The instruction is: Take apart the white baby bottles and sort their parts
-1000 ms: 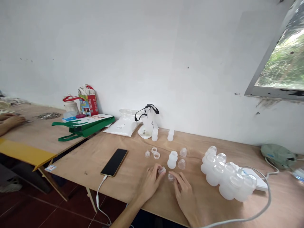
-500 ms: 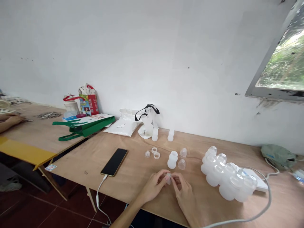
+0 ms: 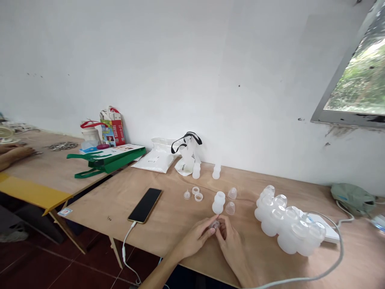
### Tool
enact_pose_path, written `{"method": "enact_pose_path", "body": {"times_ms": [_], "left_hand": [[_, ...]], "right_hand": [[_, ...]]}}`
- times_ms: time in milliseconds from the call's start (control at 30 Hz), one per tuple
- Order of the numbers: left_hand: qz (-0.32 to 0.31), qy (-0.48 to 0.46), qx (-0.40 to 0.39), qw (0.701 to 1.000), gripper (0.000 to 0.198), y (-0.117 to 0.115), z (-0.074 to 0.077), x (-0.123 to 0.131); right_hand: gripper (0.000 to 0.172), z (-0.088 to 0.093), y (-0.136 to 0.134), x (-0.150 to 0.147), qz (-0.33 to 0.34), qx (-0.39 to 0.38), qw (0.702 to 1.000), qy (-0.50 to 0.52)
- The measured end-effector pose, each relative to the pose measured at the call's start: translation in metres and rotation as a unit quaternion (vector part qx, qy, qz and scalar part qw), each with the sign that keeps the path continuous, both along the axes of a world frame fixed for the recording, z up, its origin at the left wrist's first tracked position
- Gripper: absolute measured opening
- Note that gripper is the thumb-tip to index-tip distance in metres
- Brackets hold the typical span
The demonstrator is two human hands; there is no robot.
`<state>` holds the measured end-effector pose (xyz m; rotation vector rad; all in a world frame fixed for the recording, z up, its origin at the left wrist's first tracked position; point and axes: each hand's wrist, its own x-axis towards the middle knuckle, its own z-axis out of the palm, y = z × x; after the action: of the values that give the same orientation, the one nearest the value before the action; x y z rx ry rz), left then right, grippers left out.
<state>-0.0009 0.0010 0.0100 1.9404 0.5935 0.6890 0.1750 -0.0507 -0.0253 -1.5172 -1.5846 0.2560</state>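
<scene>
Left of the frosted plastic bottle (image 3: 218, 202), far off on a neighbouring table, a co-worker's hand (image 3: 16, 151) lies flat near a heap of metal pieces (image 3: 62, 146). Closer to the bottle are a green paper bag (image 3: 105, 160) and a black smartphone (image 3: 144, 205) on the plywood table (image 3: 99, 204). The phone's white charging cable (image 3: 123, 253) drops over the table edge, so a snag on it could drag the phone down. Just left of the bottle sit two small plastic rings (image 3: 197, 194).

Just below the bottle, the left hand (image 3: 195, 237) and right hand (image 3: 231, 241) are close together, their fingers pinching a small translucent piece (image 3: 214, 225), partly hidden by the fingertips. Its smooth surface could slip under uneven pressure, and it could then roll away among the parts. A careless lift of the knuckles could also topple the upright bottle, which stands very near.

Right of the bottle are a clear plastic cup (image 3: 230, 208) and a packed cluster of frosted bottles (image 3: 285, 224). A white cable (image 3: 339, 257) curves past them, where a forearm could catch it and shift the cluster.
</scene>
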Motion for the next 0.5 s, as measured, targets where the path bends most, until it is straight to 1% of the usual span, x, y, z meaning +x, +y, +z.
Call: {"method": "enact_pose_path", "body": {"times_ms": [67, 133, 167, 233, 300, 400, 500], "left_hand": [[0.004, 0.012, -0.008, 1.0, 0.054, 0.0004, -0.0024, -0.0002], [0.022, 0.028, -0.016, 0.999, 0.06, 0.0003, -0.0043, 0.0002], [0.031, 0.037, -0.015, 0.999, 0.06, 0.0, -0.0043, 0.0006], [0.039, 0.049, -0.002, 0.998, 0.051, -0.0013, -0.0024, 0.0017], [0.035, 0.053, 0.02, 0.998, 0.042, -0.0029, 0.001, 0.0026], [0.022, 0.057, 0.049, 0.997, 0.04, -0.0051, 0.0042, 0.0025], [0.011, 0.067, 0.077, 0.995, 0.041, -0.0059, 0.0015, 0.0019]], "right_hand": [[0.019, -0.0002, 0.0001, 0.0008, -0.002, -0.009, 1.0, -0.02], [0.015, 0.0012, -0.0003, 0.0015, -0.01, -0.015, 0.999, -0.031], [0.013, 0.0019, -0.0006, 0.0017, -0.014, -0.017, 0.999, -0.032], [0.013, 0.0028, -0.001, 0.0018, -0.022, -0.016, 0.999, -0.027], [0.017, 0.0027, -0.0008, 0.0015, -0.028, -0.014, 0.999, -0.021], [0.02, 0.0015, 0.0003, 0.0007, -0.032, -0.008, 0.999, -0.014], [0.024, 0.0012, 0.0012, -0.0001, -0.029, -0.002, 1.0, -0.005]]}}
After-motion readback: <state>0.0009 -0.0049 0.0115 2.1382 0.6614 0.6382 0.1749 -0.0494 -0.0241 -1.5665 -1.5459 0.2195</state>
